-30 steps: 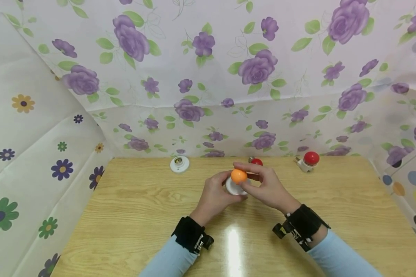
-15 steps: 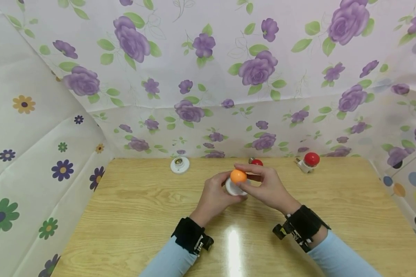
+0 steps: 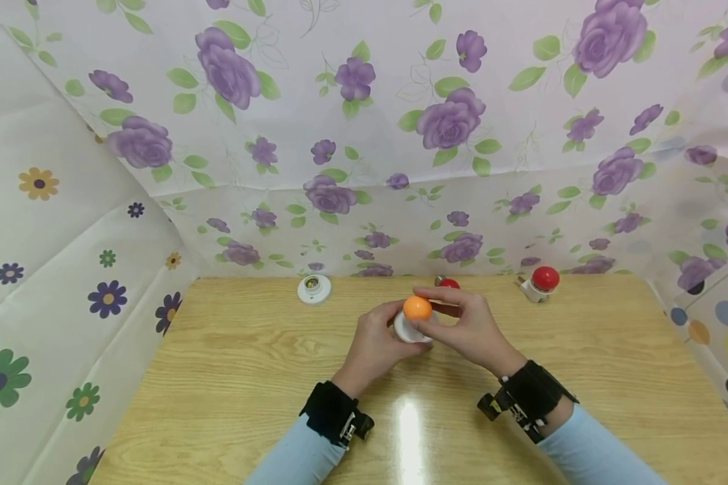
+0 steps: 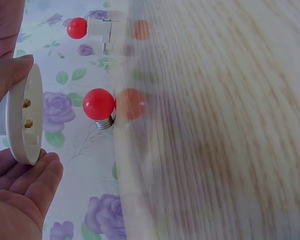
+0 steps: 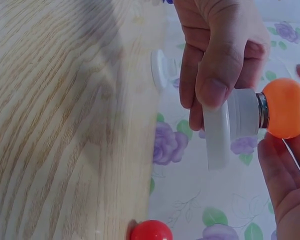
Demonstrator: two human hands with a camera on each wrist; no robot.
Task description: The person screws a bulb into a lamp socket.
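Observation:
My left hand [image 3: 379, 340] grips the round white lamp holder [image 5: 218, 135] by its base rim, thumb on one side and fingers on the other. In the left wrist view the holder's hollow underside shows two brass screws [image 4: 28, 123]. An orange light bulb [image 5: 288, 108] sits at the holder's mouth, a narrow band of its metal cap showing. Thumb and fingers of my right hand [image 3: 473, 331] hold this bulb from the side in the head view. Both things are lifted off the table, as the right wrist view shows.
Along the back edge of the wooden table [image 3: 249, 377] are another white lamp holder [image 3: 313, 289], a loose red bulb [image 4: 99, 104] partly behind my right hand in the head view, and a red bulb [image 3: 545, 277] in a white plug-in socket [image 3: 535, 291]. Flowered cloth [image 3: 364, 155] hangs behind.
My right index fingertip has shifted slightly to the right at the orange bulb. The left hand and the lamp holder stay in nearly the same place.

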